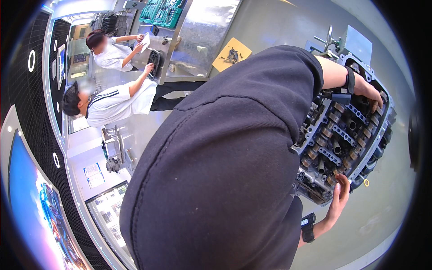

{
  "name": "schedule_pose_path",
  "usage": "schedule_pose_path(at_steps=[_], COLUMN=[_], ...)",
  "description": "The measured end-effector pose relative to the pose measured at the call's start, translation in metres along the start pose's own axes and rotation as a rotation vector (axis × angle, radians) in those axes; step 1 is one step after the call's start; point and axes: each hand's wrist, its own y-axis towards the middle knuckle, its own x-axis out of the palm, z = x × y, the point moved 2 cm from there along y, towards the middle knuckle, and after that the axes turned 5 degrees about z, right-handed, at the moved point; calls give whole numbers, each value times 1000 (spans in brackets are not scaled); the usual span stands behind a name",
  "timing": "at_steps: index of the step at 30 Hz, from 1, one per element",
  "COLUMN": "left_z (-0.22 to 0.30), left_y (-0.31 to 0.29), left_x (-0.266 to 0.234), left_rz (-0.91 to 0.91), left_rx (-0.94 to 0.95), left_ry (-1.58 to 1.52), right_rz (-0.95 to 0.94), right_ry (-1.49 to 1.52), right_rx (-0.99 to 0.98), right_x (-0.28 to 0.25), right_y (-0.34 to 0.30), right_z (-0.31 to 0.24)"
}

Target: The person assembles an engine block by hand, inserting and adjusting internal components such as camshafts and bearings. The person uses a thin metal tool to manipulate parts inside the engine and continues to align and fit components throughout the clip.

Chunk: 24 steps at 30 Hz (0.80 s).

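Stretching between the fingers (344,182) of both hands (365,90) (337,202) lies a camshaft (366,133).

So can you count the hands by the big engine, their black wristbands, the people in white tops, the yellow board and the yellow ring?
Hands by the engine: 2
Black wristbands: 2
People in white tops: 2
Yellow board: 1
Yellow ring: 1
Total: 8
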Motion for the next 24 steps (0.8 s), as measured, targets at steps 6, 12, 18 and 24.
schedule_pose_path(at_steps=[6, 12, 18, 24], left_z=[-1, 2, 4, 14], left_y=[3, -15, -19, -19], left_x=[-6, 4, 5, 3], left_rz=[-26, 126, 192, 22], left_rx=[62, -3, 29, 60], left_ry=[22, 191, 498, 1030], right_rz=[-4, 20, 30, 16], right_ry=[-8, -28, -84, -78], right_rx=[-20, -38, -60, -83], right_x=[-3, -6, -7, -5], right_y=[2, -3, -3, -8], right_z=[3, 8, 7, 10])
